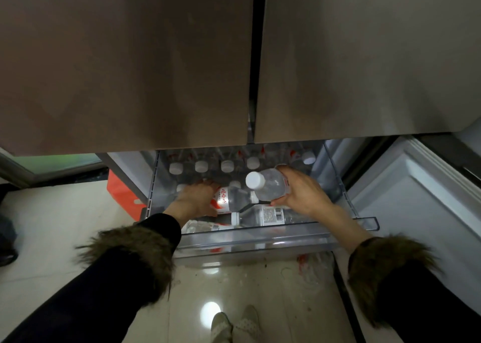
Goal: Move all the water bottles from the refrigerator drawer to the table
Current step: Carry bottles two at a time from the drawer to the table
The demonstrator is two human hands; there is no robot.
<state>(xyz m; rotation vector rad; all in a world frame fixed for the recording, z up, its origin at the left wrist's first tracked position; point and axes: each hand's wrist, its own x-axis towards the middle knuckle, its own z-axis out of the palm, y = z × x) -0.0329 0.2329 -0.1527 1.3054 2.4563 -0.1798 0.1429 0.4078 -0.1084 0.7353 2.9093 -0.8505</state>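
Two hands reach into the clear plastic refrigerator drawer (260, 234), which stands pulled out across the middle of the frame below two closed brown doors (125, 64). The right hand (303, 194), right of centre, curls its fingers and thumb round a clear water bottle (268, 185) with a round white cap, held tilted above the others with the cap toward the camera. The left hand (196, 199), left of centre, has its fingers wrapped over the end of a second bottle (229, 199) that lies on its side and bears a red and white label.

Along the back of the drawer stands a row of upright bottles (201, 166); five white caps show plainly, and more may sit behind in shadow. In front of the hands one more bottle (263, 216) lies on its side, its white label printed with a barcode; another may lie at the lower left of the drawer, too blurred to count.

Both sleeves (130, 254) are black with shaggy brown fur cuffs. The floor (260, 290) is glossy pale tile, and two light shoes (234, 327) show at the bottom centre.
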